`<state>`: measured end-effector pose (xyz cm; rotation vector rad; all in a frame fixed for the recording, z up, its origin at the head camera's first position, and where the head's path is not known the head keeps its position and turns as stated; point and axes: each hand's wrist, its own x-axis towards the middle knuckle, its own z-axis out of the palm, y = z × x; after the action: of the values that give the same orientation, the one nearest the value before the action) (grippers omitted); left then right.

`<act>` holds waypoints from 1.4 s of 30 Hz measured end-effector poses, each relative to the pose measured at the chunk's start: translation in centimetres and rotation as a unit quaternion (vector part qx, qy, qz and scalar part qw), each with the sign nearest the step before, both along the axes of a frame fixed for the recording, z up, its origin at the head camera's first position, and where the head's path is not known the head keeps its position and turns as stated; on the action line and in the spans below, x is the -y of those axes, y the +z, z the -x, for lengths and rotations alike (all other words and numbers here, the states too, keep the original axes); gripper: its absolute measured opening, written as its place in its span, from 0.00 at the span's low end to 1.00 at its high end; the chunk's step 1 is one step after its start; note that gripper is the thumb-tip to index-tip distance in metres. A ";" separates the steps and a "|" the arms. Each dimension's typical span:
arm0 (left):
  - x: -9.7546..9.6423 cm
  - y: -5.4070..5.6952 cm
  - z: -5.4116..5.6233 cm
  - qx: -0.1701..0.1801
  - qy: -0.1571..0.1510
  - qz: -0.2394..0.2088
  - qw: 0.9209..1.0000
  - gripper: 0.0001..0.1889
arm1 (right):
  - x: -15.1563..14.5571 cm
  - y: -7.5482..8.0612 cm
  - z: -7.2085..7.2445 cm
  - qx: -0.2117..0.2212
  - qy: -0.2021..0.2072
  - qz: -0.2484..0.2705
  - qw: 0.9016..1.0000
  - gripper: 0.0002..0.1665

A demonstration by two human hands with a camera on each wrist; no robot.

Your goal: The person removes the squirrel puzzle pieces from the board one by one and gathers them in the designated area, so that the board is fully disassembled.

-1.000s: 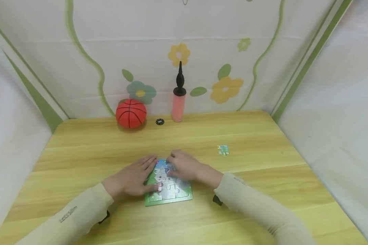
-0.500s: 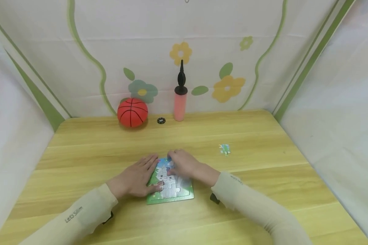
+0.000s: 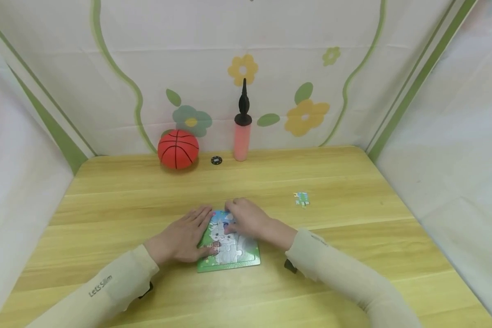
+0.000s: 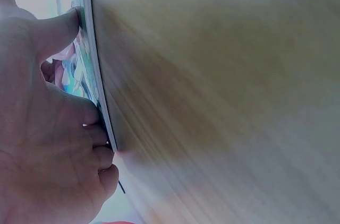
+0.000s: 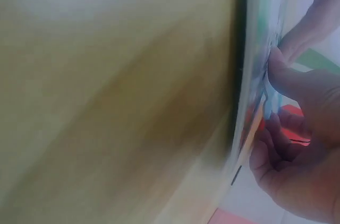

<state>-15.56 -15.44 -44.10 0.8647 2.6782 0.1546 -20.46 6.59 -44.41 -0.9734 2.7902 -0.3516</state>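
Observation:
A jigsaw puzzle with a green frame (image 3: 229, 266) and a pale cartoon animal lies on the table in the head view. My left hand (image 3: 180, 238) rests along its left side, fingers extended and thumb over the lower-left pieces; in the left wrist view, the left thumb (image 4: 59, 32) reaches over the board's edge. At the upper right of the puzzle, my right hand (image 3: 248, 219) pinches a puzzle piece (image 5: 268, 104) between thumb and curled fingers, close over the board. From above, the right hand hides most of that piece and the board's upper-right corner.
A loose puzzle piece (image 3: 302, 199) lies on the wooden table (image 3: 336, 255) to the right. Along the back stand a red toy basketball (image 3: 178, 149) and a pink hand pump (image 3: 242, 141) with a black top. Between them lies a black chip (image 3: 216, 160). Flowered cloth (image 3: 119, 109) hangs behind.
The head view has shifted slightly, so the whole scene sits a bit further right and up. Both hands stay at the puzzle, with only small movements of the right hand's fingers.

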 end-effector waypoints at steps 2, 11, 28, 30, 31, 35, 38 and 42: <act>0.0 0.0 0.0 0.002 0.001 -0.001 1.000 0.52 | -0.1 0.0 -0.2 -0.013 0.004 0.005 1.000 0.28; 0.2 -0.3 0.1 0.000 0.000 -0.001 1.000 0.53 | -0.4 0.1 0.0 0.103 0.014 0.124 0.987 0.06; 0.0 -0.2 0.2 0.007 0.004 -0.001 1.000 0.53 | -2.4 0.7 0.3 0.142 0.013 0.127 0.982 0.05; 0.0 -0.2 0.1 0.007 0.004 -0.002 1.000 0.54 | -3.7 0.5 0.6 0.140 0.001 0.135 0.981 0.04; 0.1 -0.2 0.1 0.008 0.004 -0.003 1.000 0.54 | -4.4 0.5 0.8 0.138 -0.005 0.139 0.981 0.04; 0.1 -0.3 0.2 0.011 0.007 -0.007 1.000 0.54 | -7.8 0.9 2.1 0.106 -0.025 0.148 0.983 0.05; 0.2 -0.3 0.2 0.012 0.007 -0.008 1.000 0.54 | -10.3 1.2 3.2 0.076 -0.037 0.145 0.986 0.05; 0.1 -0.4 0.2 0.011 0.005 -0.009 1.000 0.54 | -13.2 1.0 4.6 0.071 -0.064 0.130 0.987 0.06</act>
<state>-15.73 -15.57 -44.45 0.8509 2.6647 0.1882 -25.01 19.78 -43.41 -0.7823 2.7288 -0.7869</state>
